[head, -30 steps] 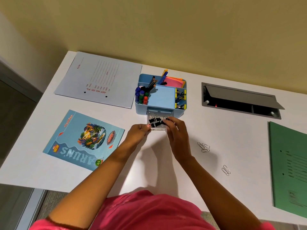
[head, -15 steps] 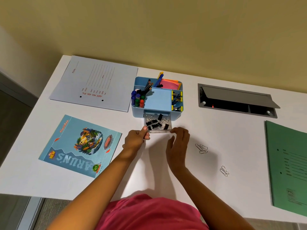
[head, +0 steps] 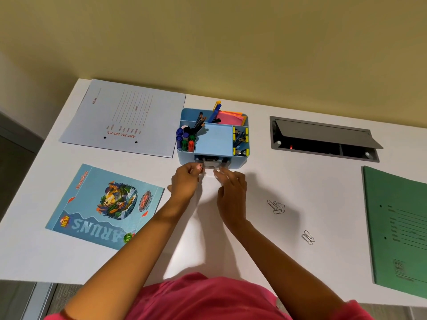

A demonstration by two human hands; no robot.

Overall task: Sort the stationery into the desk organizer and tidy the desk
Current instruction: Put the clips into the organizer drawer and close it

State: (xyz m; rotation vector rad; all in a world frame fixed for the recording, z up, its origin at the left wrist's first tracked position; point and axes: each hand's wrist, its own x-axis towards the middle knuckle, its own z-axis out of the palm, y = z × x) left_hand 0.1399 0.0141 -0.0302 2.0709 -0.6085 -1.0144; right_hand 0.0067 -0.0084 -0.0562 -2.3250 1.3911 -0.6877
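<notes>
The blue desk organizer stands at the back middle of the white desk, with pens, markers and sticky notes in its compartments. Its clear drawer, holding black binder clips, is pushed almost fully in. My left hand pinches the drawer's front left corner with curled fingers. My right hand touches the drawer's front with straight fingertips. Loose paper clips lie to the right of my right hand, and a second small group of paper clips lies nearer the front edge.
A blue exercise book lies at front left and a white file folder at back left. A green folder lies at the right edge. An open grey cable hatch is set into the desk at back right.
The drawer, pulled well out a second ago, has slid back into the organizer. Both hands moved forward with it, and the right hand's fingers came off the drawer's top to its front.
</notes>
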